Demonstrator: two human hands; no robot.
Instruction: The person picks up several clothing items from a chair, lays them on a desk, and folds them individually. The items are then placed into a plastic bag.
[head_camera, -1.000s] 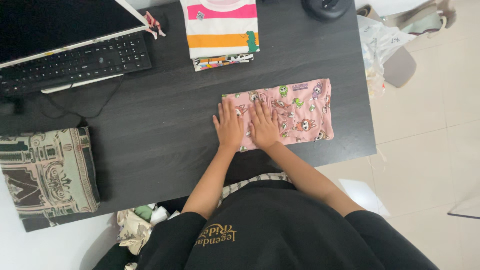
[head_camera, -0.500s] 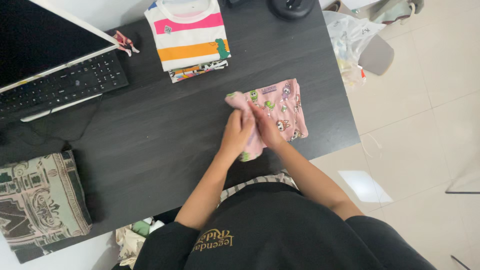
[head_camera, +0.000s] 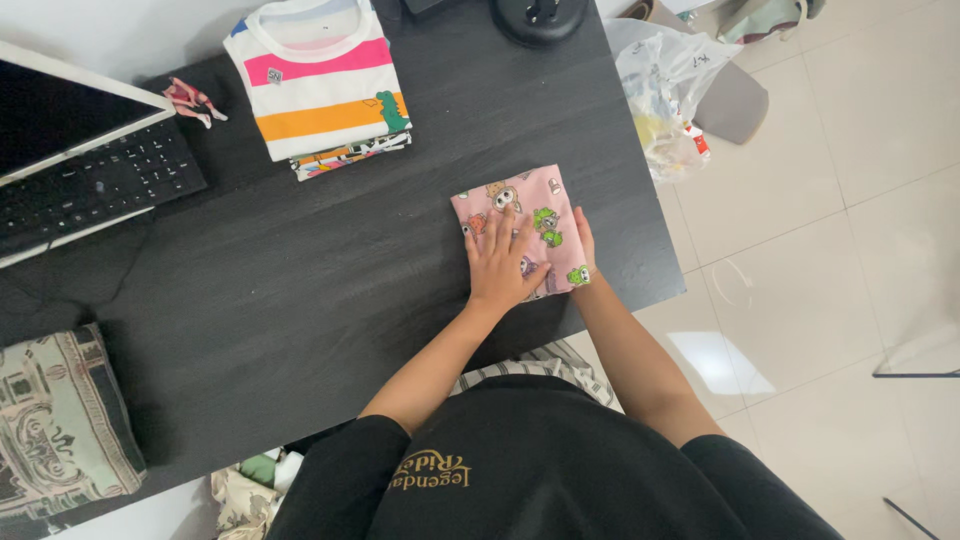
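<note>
I see the left hand (head_camera: 497, 265) lying flat, fingers spread, pressing on a pink folded cloth (head_camera: 520, 230) with cartoon prints, which sits on the black desk (head_camera: 300, 270) near its right edge. The right hand (head_camera: 584, 245) rests along the cloth's right side, mostly tucked at the edge; I cannot tell whether its fingers are open or pinching the fabric. Farther back lies a stack of folded striped shirts (head_camera: 320, 90). A keyboard (head_camera: 90, 190) is at the far left. Beyond the desk's right edge hangs a clear bag (head_camera: 665, 90) with small items inside, too blurred for me to name.
</note>
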